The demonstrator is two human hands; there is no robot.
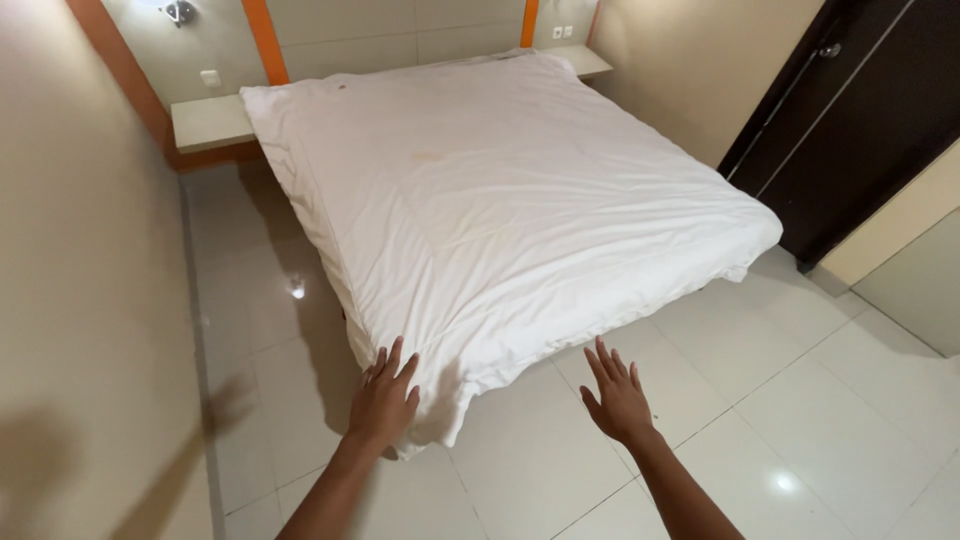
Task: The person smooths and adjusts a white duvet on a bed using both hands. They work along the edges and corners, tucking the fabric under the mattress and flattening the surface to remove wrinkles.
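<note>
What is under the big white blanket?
The blanket covers the whole bed, so mattress and frame are hidden. Only a dark gap shows beneath its far-right edge, above the tiled floor. The left hand is at its near corner.

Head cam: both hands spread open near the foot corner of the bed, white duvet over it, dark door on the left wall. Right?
Not quite. The dark door is on the right side of the room, not the left; the left wall is bare. The rest holds in the head view: left hand and right hand are spread open near the foot corner, and a white duvet covers the bed.
</note>
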